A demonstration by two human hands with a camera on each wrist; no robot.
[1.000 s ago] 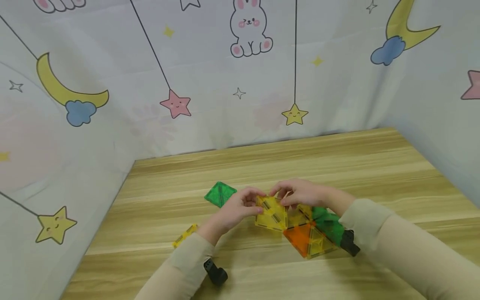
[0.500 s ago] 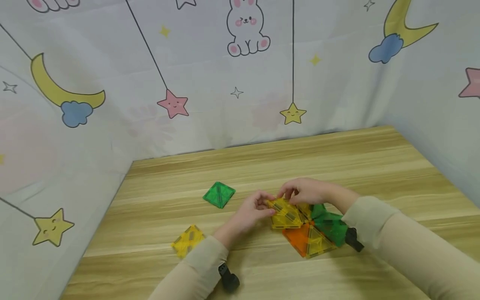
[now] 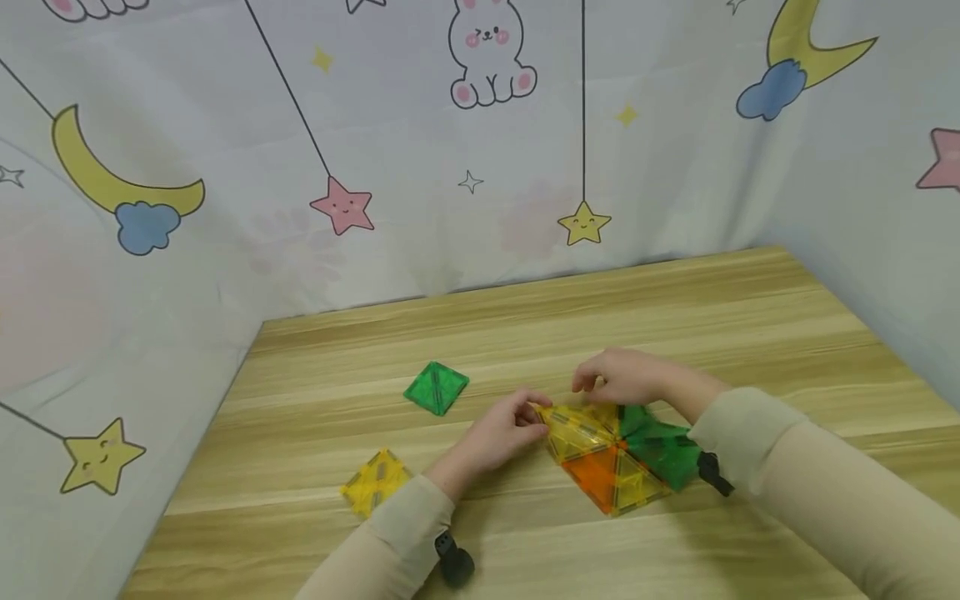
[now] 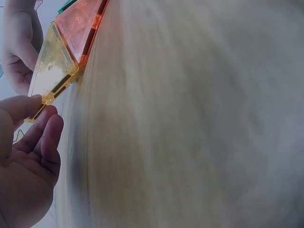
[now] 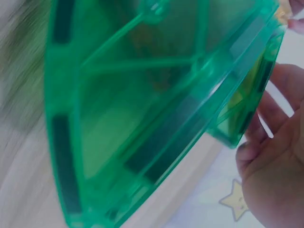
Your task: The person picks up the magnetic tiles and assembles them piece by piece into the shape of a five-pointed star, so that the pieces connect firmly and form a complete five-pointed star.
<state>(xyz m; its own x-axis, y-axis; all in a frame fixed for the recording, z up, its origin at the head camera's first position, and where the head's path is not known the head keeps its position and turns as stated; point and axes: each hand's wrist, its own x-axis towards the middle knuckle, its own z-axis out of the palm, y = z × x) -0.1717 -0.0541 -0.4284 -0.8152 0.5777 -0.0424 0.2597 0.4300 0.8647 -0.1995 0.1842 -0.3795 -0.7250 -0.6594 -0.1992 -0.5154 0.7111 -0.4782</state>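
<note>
Now that the yellow tile has come down against the orange tile, right of the frame's lower centre, apparently extending the fan of tiles, the left hand pinches the yellow tile's corner while the right hand, loosely bent, has drawn back.

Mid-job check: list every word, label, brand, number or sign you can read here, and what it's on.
No readable text in any view.
Backdrop: drawings, no lettering I can make out.
Yellow tile pinched by the left hand: no legible lettering.
Black device at the left cuff: pale specks, too small to read.
</note>
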